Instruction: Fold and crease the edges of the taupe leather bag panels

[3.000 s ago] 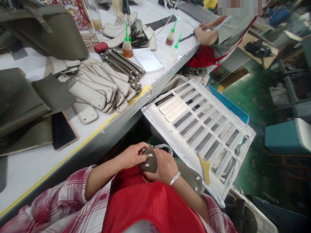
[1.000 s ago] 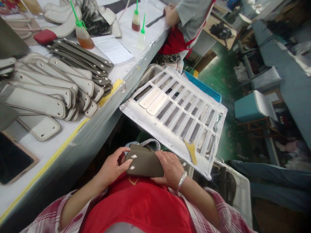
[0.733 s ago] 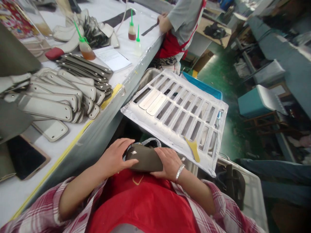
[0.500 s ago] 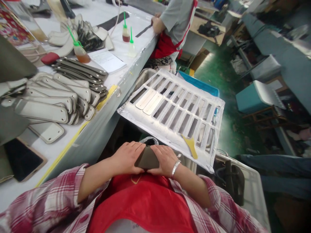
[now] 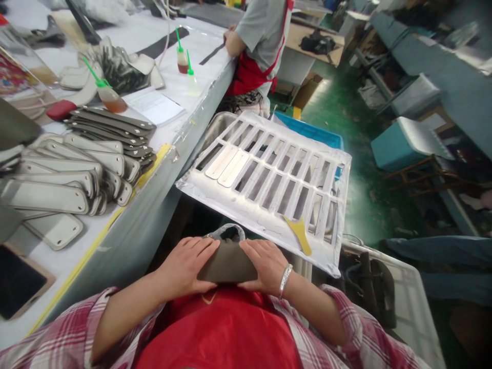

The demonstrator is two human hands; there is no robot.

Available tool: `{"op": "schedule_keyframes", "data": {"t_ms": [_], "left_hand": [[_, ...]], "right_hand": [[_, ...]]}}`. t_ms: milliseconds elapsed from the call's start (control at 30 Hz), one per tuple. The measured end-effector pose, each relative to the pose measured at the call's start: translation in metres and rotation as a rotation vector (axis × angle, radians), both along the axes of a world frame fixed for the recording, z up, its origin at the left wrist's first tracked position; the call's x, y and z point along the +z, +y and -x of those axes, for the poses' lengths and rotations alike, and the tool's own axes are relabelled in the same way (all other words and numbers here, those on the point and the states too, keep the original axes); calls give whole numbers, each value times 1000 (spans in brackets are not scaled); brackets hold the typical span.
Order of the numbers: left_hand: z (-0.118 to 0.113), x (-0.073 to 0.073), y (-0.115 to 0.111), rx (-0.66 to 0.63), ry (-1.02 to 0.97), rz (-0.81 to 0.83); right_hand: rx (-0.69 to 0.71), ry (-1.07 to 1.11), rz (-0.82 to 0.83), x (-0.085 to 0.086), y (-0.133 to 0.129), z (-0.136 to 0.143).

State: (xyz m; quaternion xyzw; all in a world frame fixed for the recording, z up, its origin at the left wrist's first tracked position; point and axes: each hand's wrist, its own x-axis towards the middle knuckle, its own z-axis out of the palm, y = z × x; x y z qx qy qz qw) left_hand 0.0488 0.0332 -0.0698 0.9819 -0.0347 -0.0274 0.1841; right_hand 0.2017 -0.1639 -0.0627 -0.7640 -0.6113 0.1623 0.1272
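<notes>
Close to the red apron, my left hand [image 5: 188, 266] and my right hand [image 5: 267, 264] grip the two ends of a dark olive-grey piece [image 5: 226, 264]. Fingers lie over its top edge and thumbs along its lower edge; its underside is hidden. Just beyond it is a clear loop [image 5: 231, 227]. Farther forward, a white slotted rack [image 5: 246, 193] carries two pale strips [image 5: 226, 166] at its left and a yellow tool [image 5: 300, 233] near its front edge.
At left, the table [image 5: 148, 205] bears pale strips [image 5: 49, 192], dark strips [image 5: 111, 125], a phone [image 5: 21, 282] and green-tipped bottles [image 5: 111, 97]. A person [image 5: 257, 46] stands beyond. A bin [image 5: 407, 292] is at right.
My hands are farther apart on the olive-grey piece, and more of its surface shows. The view has shifted, so the table and rack sit a little farther left.
</notes>
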Motion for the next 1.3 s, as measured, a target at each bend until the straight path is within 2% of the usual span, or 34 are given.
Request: {"op": "schedule_keyframes", "data": {"t_ms": [267,667,867,1000,1067,1133,1200,1300], "left_hand": [[1,-3,1,-29,-43,-55],[1,-7,5,-111,-83,-62],[4,-6,7,-145,-75,-34],[6,-2,13,-179,-50,71],[7,3,18,-148,2,159],[10,7,23,-28,33,221],[17,8,27,92,21,235],[29,2,28,133,-3,219]], "right_hand": [[32,17,-40,-10,-6,-6],[120,-33,29,-6,-8,-9],[170,-58,28,-5,-8,-10],[193,-63,32,-2,-8,-9],[192,-59,34,-2,-8,-9],[190,-60,29,-2,-9,-9],[189,-66,17,-2,-10,-8],[182,-72,12,-3,-12,-8]]}}
